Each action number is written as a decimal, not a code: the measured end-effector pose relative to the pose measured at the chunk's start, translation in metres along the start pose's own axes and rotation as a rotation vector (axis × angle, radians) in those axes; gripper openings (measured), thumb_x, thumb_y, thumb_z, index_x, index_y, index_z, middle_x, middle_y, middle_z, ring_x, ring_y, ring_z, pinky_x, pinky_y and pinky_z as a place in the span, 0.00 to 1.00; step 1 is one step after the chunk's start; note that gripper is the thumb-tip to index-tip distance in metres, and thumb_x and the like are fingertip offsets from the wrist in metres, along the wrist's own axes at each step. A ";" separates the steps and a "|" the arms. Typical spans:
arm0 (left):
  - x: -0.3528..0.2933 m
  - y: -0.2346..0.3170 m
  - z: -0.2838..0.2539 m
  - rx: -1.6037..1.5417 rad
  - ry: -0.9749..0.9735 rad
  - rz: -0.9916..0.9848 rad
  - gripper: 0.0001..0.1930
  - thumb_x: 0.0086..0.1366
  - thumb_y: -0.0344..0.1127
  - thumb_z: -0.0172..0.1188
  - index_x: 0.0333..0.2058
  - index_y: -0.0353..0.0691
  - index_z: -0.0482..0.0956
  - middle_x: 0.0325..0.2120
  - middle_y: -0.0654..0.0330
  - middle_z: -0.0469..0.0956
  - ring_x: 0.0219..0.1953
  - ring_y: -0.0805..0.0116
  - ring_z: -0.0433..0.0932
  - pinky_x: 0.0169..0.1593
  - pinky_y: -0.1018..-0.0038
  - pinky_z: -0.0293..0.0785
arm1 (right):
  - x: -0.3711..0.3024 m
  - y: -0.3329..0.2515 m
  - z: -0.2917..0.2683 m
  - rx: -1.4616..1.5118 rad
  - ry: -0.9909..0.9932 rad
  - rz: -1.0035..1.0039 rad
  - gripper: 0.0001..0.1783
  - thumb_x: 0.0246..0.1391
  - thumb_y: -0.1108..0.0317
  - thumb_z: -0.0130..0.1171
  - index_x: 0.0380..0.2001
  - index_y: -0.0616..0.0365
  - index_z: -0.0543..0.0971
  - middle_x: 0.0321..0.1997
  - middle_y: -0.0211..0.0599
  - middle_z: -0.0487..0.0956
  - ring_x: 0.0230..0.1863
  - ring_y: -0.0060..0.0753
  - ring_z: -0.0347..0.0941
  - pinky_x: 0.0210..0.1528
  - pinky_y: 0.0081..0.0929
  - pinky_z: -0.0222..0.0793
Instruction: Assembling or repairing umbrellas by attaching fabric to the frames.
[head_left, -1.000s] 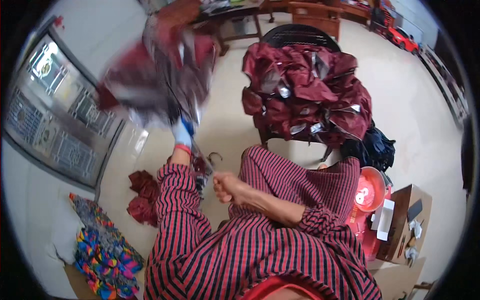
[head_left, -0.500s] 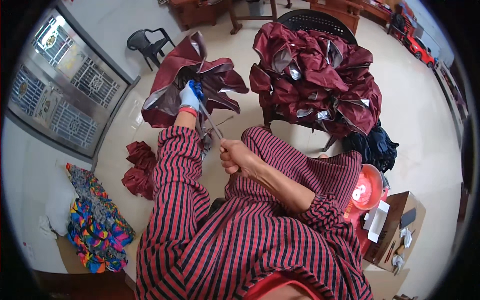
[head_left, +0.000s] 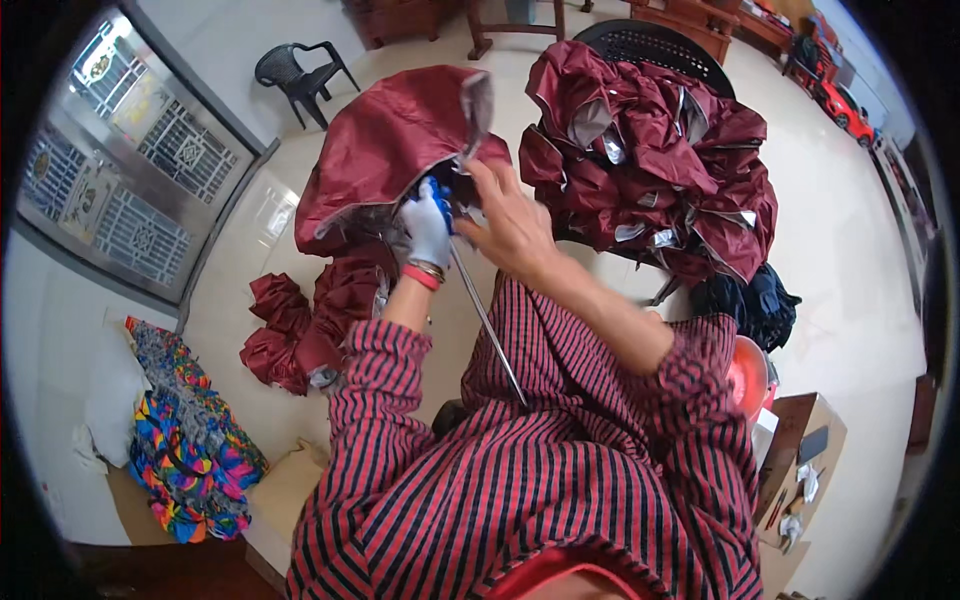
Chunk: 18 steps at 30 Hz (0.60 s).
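Note:
A maroon umbrella with a silvery lining hangs half spread in front of me, its dome toward the far side. My left hand, in a white and blue glove, is closed around the upper shaft just under the canopy. From there the thin metal shaft slants down to my lap. My bare right hand is slightly blurred at the canopy's right edge. Its fingers stretch to the silvery rim, with the thumb apart from them near the shaft. The ribs inside the canopy are mostly hidden.
Maroon umbrella cloth is heaped on a black chair to the right. More maroon bundles lie on the floor at left, above a multicoloured cloth pile. Right of me are dark cloth, a red basin and a cardboard box.
The umbrella has come closer, and its canopy has turned dome outward. My right hand has left the shaft's lower end and moved up to the canopy edge. The left keeps its grip.

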<state>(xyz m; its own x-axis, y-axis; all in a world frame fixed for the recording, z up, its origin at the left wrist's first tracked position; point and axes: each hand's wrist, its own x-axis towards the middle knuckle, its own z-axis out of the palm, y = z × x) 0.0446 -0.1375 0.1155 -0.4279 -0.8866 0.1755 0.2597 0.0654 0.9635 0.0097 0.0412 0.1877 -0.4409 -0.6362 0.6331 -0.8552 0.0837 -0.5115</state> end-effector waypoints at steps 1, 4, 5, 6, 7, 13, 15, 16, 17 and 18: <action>0.000 -0.019 -0.009 -0.205 -0.004 0.126 0.13 0.66 0.39 0.50 0.30 0.36 0.77 0.18 0.66 0.72 0.17 0.75 0.68 0.22 0.75 0.65 | 0.018 -0.016 0.002 -0.037 -0.015 -0.086 0.46 0.41 0.62 0.64 0.62 0.49 0.53 0.62 0.60 0.57 0.33 0.54 0.76 0.32 0.41 0.74; -0.038 0.002 0.032 -0.180 -0.028 -0.238 0.10 0.64 0.34 0.53 0.37 0.33 0.78 0.29 0.65 0.76 0.31 0.74 0.72 0.36 0.74 0.69 | 0.057 0.020 0.010 -0.336 -0.169 -0.012 0.47 0.39 0.63 0.63 0.63 0.46 0.52 0.56 0.68 0.63 0.34 0.56 0.77 0.32 0.43 0.74; -0.033 -0.002 0.023 -0.181 -0.021 -0.225 0.10 0.64 0.34 0.53 0.37 0.33 0.78 0.29 0.65 0.76 0.31 0.74 0.72 0.36 0.74 0.69 | 0.065 0.024 0.021 -0.309 -0.222 0.035 0.43 0.40 0.64 0.61 0.61 0.47 0.55 0.48 0.65 0.70 0.34 0.55 0.77 0.32 0.44 0.74; -0.024 -0.020 0.010 -0.054 0.007 -0.178 0.11 0.64 0.35 0.53 0.37 0.33 0.78 0.27 0.64 0.76 0.28 0.72 0.72 0.32 0.74 0.69 | 0.071 0.030 0.034 -0.287 -0.278 0.088 0.40 0.40 0.66 0.59 0.59 0.49 0.57 0.39 0.62 0.76 0.34 0.54 0.78 0.33 0.44 0.74; -0.023 -0.023 0.011 0.074 0.027 -0.139 0.11 0.65 0.36 0.53 0.37 0.33 0.77 0.25 0.63 0.76 0.25 0.71 0.73 0.29 0.73 0.70 | 0.073 0.028 0.034 -0.323 -0.246 0.026 0.24 0.40 0.68 0.55 0.46 0.57 0.71 0.26 0.54 0.78 0.34 0.53 0.78 0.33 0.46 0.73; -0.051 -0.001 0.024 -0.022 -0.181 -0.337 0.17 0.66 0.50 0.50 0.22 0.47 0.69 0.12 0.72 0.61 0.10 0.82 0.60 0.13 0.79 0.57 | 0.096 0.029 -0.012 -0.230 -0.305 -0.105 0.08 0.40 0.70 0.52 0.24 0.63 0.78 0.24 0.53 0.78 0.30 0.54 0.77 0.34 0.45 0.73; -0.037 -0.035 0.005 -0.062 -0.135 -0.377 0.18 0.64 0.53 0.52 0.23 0.47 0.69 0.10 0.71 0.61 0.06 0.79 0.56 0.10 0.77 0.53 | 0.113 0.001 -0.033 -0.074 -0.163 -0.092 0.08 0.41 0.69 0.53 0.24 0.61 0.78 0.23 0.53 0.77 0.28 0.53 0.76 0.32 0.44 0.73; -0.029 -0.049 -0.001 -0.036 -0.097 -0.437 0.18 0.64 0.53 0.52 0.24 0.47 0.70 0.11 0.69 0.62 0.06 0.77 0.56 0.10 0.77 0.53 | 0.123 -0.019 -0.047 0.049 -0.030 -0.273 0.07 0.41 0.69 0.55 0.24 0.60 0.78 0.23 0.52 0.77 0.28 0.51 0.76 0.31 0.41 0.72; -0.024 -0.065 -0.012 -0.016 -0.042 -0.499 0.17 0.64 0.52 0.52 0.24 0.46 0.70 0.11 0.68 0.63 0.06 0.75 0.56 0.10 0.77 0.53 | 0.121 -0.074 -0.079 0.250 0.036 -0.477 0.06 0.38 0.71 0.56 0.24 0.60 0.76 0.22 0.52 0.76 0.27 0.51 0.76 0.30 0.39 0.71; -0.016 -0.086 -0.030 0.062 0.096 -0.357 0.16 0.65 0.50 0.51 0.23 0.46 0.69 0.11 0.66 0.64 0.06 0.72 0.57 0.10 0.76 0.52 | 0.116 -0.127 -0.090 0.385 0.141 -0.717 0.07 0.36 0.74 0.55 0.24 0.61 0.75 0.21 0.50 0.75 0.26 0.51 0.75 0.30 0.40 0.71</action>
<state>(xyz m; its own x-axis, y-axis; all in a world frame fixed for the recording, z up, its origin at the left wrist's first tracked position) 0.0556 -0.1428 0.0239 -0.3983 -0.8972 -0.1908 0.0544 -0.2307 0.9715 0.0424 0.0255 0.3782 0.1242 -0.3306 0.9356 -0.8003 -0.5908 -0.1026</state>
